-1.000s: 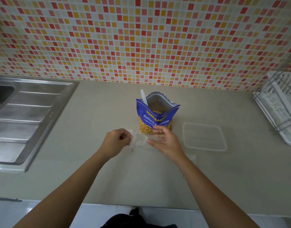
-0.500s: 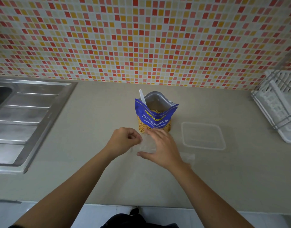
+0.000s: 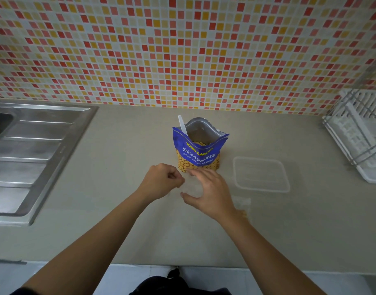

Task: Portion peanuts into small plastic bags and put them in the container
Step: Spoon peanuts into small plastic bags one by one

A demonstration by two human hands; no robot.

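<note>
The left hand [image 3: 163,180] is curled, thumb and forefinger pinching the edge of a small plastic bag [image 3: 191,185], which is thin, clear and nearly lost against the counter. The right hand [image 3: 210,192] lies over the same bag with fingers spread and almost straight, thumb out to the side, gripping nothing. The bag sits between the 2 hands, just in front of the peanut pouch [image 3: 198,152]. This is a glossy blue stand-up pouch with a silver lining and a gaping mouth, and a clear window low down shows pale oval peanuts. A white plastic spoon [image 3: 182,126] leans inside at its left rim.

To the right, apart from the pouch, lies a shallow rectangular container [image 3: 261,175] of clear plastic with rounded corners. More clear film [image 3: 243,204] lies by the right wrist.

The counter [image 3: 119,231] is smooth matte beige. A ribbed stainless-steel drainboard [image 3: 33,145] is at the left and a white dish rack [image 3: 361,135] with wire bars at the right. Behind is a wall [image 3: 182,50] of small square mosaic tiles in red, orange, yellow and cream.
</note>
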